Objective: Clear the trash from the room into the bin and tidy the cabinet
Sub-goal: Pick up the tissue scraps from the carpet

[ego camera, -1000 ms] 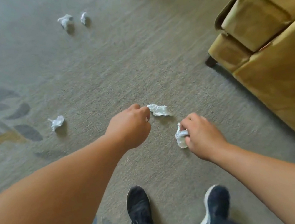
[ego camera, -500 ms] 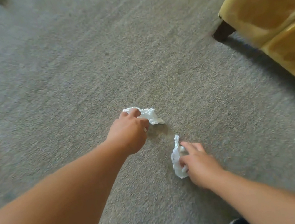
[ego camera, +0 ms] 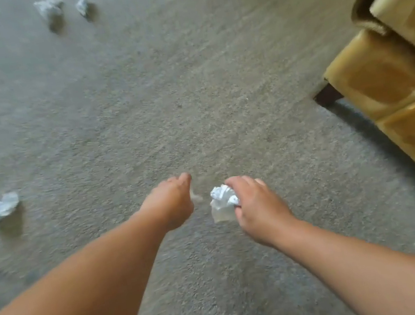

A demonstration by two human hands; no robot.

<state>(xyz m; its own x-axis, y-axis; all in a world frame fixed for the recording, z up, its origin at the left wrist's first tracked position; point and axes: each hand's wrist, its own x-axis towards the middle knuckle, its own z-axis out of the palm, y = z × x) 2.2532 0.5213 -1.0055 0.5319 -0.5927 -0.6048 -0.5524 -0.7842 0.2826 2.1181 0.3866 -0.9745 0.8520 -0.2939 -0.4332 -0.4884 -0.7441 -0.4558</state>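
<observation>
Since the earlier frame, the paper lying at the left hand [ego camera: 170,204] is no longer seen on the carpet [ego camera: 187,78]. Only a blurred pale sliver is shown beside the curled fingers, so the grasp cannot be told. A crumpled paper wad [ego camera: 221,200] is clutched by the right hand [ego camera: 257,205] at lower centre. Three pieces are left: a loose wad [ego camera: 2,207] at mid left, and a larger wad [ego camera: 49,6] and a smaller wad [ego camera: 83,5] at upper left. No bin or cabinet is shown, so the task is judged to be at an early stage.

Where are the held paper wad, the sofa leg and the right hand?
held paper wad [ego camera: 222,198], head view, its crumpled top.
sofa leg [ego camera: 328,96], head view, dark wooden side.
right hand [ego camera: 259,203], head view, back of hand.
</observation>
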